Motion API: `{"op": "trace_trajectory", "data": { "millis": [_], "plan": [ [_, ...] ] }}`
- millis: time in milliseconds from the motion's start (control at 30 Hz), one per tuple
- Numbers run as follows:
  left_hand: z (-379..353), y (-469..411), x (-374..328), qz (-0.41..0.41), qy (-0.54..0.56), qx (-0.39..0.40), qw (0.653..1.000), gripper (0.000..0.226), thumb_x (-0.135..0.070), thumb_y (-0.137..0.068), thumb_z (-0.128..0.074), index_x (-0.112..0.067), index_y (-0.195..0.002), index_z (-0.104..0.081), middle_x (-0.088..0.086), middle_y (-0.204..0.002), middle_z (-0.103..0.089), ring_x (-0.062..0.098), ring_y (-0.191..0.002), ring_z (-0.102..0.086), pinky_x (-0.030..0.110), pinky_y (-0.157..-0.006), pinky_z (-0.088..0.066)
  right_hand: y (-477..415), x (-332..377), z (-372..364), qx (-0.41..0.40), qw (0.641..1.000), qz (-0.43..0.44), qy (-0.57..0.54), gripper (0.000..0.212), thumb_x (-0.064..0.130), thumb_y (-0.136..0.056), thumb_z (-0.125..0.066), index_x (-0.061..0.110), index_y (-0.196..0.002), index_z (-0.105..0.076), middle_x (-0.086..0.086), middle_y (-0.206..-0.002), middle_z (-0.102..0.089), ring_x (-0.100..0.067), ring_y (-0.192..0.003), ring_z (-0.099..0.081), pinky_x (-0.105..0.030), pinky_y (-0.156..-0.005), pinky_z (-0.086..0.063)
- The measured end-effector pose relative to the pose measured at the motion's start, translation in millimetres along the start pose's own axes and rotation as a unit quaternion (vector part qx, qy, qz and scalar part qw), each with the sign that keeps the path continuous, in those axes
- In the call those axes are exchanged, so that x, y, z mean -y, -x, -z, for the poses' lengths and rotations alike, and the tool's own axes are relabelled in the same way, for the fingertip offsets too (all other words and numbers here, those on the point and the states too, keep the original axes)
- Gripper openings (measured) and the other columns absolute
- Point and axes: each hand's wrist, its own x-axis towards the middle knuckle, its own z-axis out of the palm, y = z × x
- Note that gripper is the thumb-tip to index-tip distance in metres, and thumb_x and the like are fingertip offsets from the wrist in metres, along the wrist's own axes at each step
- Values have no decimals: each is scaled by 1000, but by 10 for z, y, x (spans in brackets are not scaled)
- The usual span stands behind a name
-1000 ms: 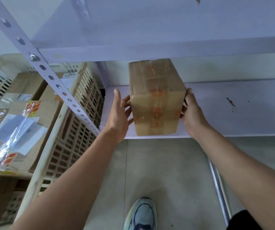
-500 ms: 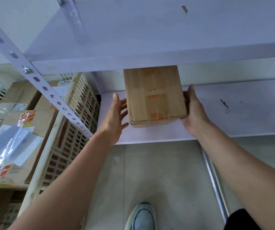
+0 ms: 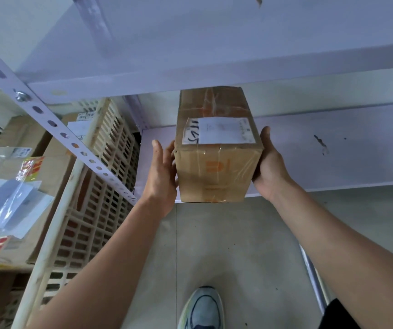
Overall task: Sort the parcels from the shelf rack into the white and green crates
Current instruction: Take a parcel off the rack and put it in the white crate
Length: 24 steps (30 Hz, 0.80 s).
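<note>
- Cardboard box (image 3: 216, 162): brown, bound in clear tape, held between the two hands at the front edge of the lower shelf (image 3: 333, 157) and below the upper shelf (image 3: 214, 43). Whether its underside touches the lower shelf cannot be told.
- Label (image 3: 221, 131): white paper with dark handwriting at its left end, stuck to the upward face of the cardboard box.
- Left hand (image 3: 161, 176): the grip is a flat press, palm and straight fingers laid against the left side of the cardboard box, with nothing curled round it.
- Right hand (image 3: 270, 167): the palm lies on the right side of the cardboard box and the thumb runs straight up along its edge. The fingers are hidden behind the box, so how far this grip closes cannot be told.
- White crate (image 3: 100, 186): a slotted crate to the left, beyond the perforated post (image 3: 55, 124) of the rack. It holds brown parcels (image 3: 24, 174) and clear plastic pouches.
- Floor (image 3: 238, 245): grey, with one pale shoe (image 3: 202, 307) at the lower edge of the view.
</note>
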Motion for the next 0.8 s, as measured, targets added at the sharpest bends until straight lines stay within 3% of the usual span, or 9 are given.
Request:
{"op": "trace_trajectory", "data": {
  "millis": [167,233,333,367,500,700,800],
  "plan": [
    [-30,33,74,4,14,14,1000,93,-78,-103,-4,-20,-159,-51,12,-151,-65,32,-143,-59,58,-126,-36,54,-62,3,20,999,-6,-41,67,65,-108,-27,20,-121,-74,-9,-117,-80,-28,-107,-78,-38,-77,-65],
    [-64,54,87,-8,10,19,1000,92,-75,-105,-4,-17,-159,-51,12,-151,-65,31,-142,-60,57,-125,-38,92,-65,-18,19,998,-15,-55,68,65,-108,-28,16,-123,-73,-9,-119,-80,-30,-111,-77,-40,-81,-65],
    [-115,86,110,-24,-2,26,999,89,-69,-108,-3,-14,-158,-52,12,-151,-65,28,-143,-60,56,-126,-38,133,-79,-49,10,999,-10,-48,71,63,-108,-32,7,-144,-58,-15,-133,-71,-37,-129,-66,-49,-104,-56],
    [-127,97,120,-28,-9,32,999,89,-68,-108,-2,-14,-157,-52,12,-151,-65,28,-143,-59,56,-127,-36,145,-82,-57,13,999,-3,-41,69,62,-108,-32,8,-144,-57,-14,-131,-71,-37,-129,-65,-49,-105,-55],
    [-127,123,169,-34,-20,50,998,88,-63,-110,2,-13,-156,-53,12,-151,-65,28,-144,-58,58,-128,-33,186,-94,-43,47,998,-4,-47,59,60,-110,-27,24,-136,-67,-2,-120,-80,-25,-116,-75,-33,-84,-64],
    [-126,231,144,-5,-24,59,998,88,-64,-110,3,-17,-154,-56,11,-148,-67,29,-142,-61,63,-124,-37,310,-64,-34,30,999,-24,-38,63,58,-111,-24,20,-143,-62,-2,-121,-79,-23,-114,-75,-33,-85,-63],
    [-144,410,104,19,-18,73,997,87,-61,-111,5,-14,-157,-53,11,-150,-66,28,-144,-59,57,-124,-38,503,-36,4,13,998,-47,-38,62,58,-111,-23,20,-141,-63,-1,-118,-80,-21,-111,-76,-32,-83,-63]
  ]
}}
